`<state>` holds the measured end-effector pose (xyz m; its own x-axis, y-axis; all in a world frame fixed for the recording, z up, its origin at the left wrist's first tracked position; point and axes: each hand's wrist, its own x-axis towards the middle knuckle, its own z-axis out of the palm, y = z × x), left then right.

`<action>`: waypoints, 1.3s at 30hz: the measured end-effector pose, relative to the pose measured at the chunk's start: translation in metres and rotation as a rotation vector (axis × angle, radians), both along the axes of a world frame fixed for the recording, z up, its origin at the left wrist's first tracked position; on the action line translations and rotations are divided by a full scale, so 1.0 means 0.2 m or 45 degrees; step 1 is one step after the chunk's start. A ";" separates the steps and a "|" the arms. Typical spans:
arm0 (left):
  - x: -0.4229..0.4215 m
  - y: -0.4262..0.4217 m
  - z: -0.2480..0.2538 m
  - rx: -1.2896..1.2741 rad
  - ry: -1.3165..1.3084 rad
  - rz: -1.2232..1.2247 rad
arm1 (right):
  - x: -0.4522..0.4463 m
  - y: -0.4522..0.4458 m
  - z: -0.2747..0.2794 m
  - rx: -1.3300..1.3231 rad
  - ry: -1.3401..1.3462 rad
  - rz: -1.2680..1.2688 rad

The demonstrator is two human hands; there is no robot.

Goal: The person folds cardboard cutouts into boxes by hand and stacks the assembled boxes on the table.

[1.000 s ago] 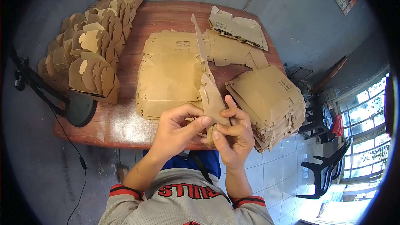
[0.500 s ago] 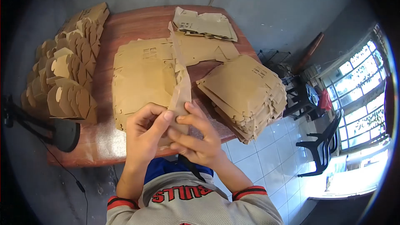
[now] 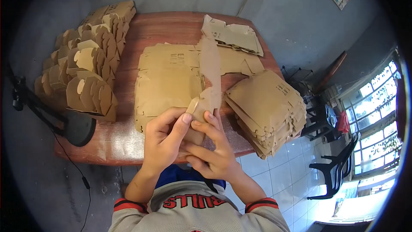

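Note:
Between my hands, above the table's near edge, is a brown cardboard box blank (image 3: 211, 75), held on edge with its far end smeared by motion. My left hand (image 3: 165, 137) pinches its near folded end between thumb and fingers. My right hand (image 3: 212, 146) grips the same end from the other side, fingers bent around the cardboard. Just beyond lies a stack of flat cardboard blanks (image 3: 167, 83) with printed lettering. To the right, a second, taller stack of blanks (image 3: 268, 105) sits skewed near the table edge.
Folded cardboard boxes (image 3: 88, 58) stand in rows at the table's left. More flat pieces (image 3: 236, 34) lie at the back right. A black stand (image 3: 79, 126) with a cable is at the left edge. Black chairs (image 3: 332, 163) stand on the tiled floor beside the window.
The view has shifted, so the table's contents appear further right. The cardboard blank's near end has turned and bent more between my hands. Both hands keep their grip.

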<state>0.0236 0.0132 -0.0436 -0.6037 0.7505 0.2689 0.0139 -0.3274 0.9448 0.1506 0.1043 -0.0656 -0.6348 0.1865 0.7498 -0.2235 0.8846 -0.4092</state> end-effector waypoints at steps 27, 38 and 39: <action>-0.02 -0.11 0.00 0.031 0.291 0.068 | -0.04 -0.03 0.09 -0.602 0.156 -0.179; 0.02 -0.11 0.00 -0.077 0.461 0.171 | -0.01 -0.08 0.05 -0.759 0.255 -0.098; 0.02 -0.11 0.00 -0.061 0.454 0.157 | 0.01 -0.03 0.05 -0.584 0.188 -0.082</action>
<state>0.0270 -0.0079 -0.0431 -0.5653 0.6947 0.4448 0.3809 -0.2584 0.8878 0.1529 0.0978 -0.0548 -0.5043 0.5541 0.6623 -0.2595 0.6343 -0.7283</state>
